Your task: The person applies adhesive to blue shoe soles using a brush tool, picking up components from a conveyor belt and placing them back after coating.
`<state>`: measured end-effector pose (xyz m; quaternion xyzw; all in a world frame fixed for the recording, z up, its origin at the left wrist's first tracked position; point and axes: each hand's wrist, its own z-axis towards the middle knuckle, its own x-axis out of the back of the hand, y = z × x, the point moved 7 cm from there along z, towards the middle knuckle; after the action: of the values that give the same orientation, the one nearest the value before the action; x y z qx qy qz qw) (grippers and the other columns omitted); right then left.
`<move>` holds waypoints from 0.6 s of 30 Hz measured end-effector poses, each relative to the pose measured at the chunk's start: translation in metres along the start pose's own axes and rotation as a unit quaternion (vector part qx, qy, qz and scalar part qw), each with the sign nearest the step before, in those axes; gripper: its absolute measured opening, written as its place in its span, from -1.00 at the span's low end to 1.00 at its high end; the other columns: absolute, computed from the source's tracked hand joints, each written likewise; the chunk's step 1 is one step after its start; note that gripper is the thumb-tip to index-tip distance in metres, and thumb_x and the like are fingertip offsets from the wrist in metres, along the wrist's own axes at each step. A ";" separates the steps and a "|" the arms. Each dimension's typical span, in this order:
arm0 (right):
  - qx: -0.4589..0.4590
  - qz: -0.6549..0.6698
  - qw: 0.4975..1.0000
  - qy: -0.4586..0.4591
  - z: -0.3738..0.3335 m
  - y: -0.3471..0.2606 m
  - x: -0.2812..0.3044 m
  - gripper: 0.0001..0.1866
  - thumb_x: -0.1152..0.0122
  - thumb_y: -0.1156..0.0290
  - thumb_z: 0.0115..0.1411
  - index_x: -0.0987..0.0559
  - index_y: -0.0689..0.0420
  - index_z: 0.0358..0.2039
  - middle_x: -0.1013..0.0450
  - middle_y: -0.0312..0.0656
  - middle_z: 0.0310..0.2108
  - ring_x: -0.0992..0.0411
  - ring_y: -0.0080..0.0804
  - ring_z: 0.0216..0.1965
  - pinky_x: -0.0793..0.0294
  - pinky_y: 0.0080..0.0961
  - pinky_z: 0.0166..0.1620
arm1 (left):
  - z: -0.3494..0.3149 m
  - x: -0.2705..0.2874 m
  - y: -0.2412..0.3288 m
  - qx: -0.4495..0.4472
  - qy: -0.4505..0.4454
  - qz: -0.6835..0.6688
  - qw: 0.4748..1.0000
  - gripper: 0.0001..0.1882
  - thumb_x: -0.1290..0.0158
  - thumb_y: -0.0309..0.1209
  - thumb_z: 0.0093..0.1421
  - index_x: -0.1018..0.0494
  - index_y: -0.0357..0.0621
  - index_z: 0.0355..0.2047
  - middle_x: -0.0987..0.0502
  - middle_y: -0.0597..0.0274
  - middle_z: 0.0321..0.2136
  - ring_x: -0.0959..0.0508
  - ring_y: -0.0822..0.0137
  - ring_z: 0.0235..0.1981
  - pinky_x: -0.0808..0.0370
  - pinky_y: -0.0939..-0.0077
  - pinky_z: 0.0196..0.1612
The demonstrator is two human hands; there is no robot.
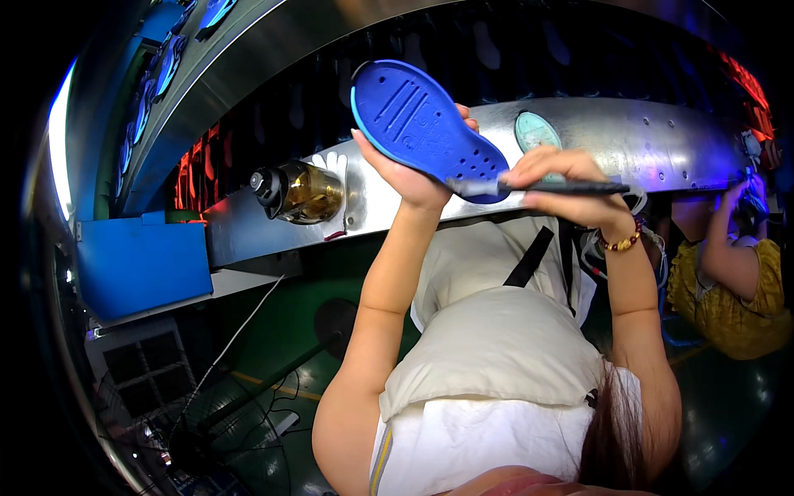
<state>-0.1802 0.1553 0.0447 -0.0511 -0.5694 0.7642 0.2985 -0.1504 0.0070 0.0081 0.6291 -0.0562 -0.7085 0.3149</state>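
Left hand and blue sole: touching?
Touching. The head view shows the left hand cradling the blue sole, thumb at its left edge, fingertips showing past its right edge.

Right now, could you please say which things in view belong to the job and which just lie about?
In use:
- blue sole, held in the left hand
- black-handled tool, in the right hand

Lying about, it seems:
- bottle, on the metal bench
- white glove, beside the bottle
- pale green sole, possibly part of the job
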 end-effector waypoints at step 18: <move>-0.090 0.393 0.911 0.087 -0.018 0.061 -0.008 -0.81 -0.01 0.54 0.06 -0.40 0.31 -0.29 -0.41 0.01 -0.29 -0.41 -0.30 -0.24 -0.39 -0.37 -0.09 | 0.004 0.005 -0.008 0.093 0.048 0.006 0.994 -0.18 0.56 0.23 0.07 -0.15 -0.26 0.00 -0.33 -0.11 -0.14 -0.42 0.05 -0.19 -0.37 0.19 -0.11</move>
<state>-0.1904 0.1555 -0.0190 -0.3636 -0.5414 0.7579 0.0169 -0.1568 0.0096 0.0003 0.6888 -0.1101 -0.6669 0.2619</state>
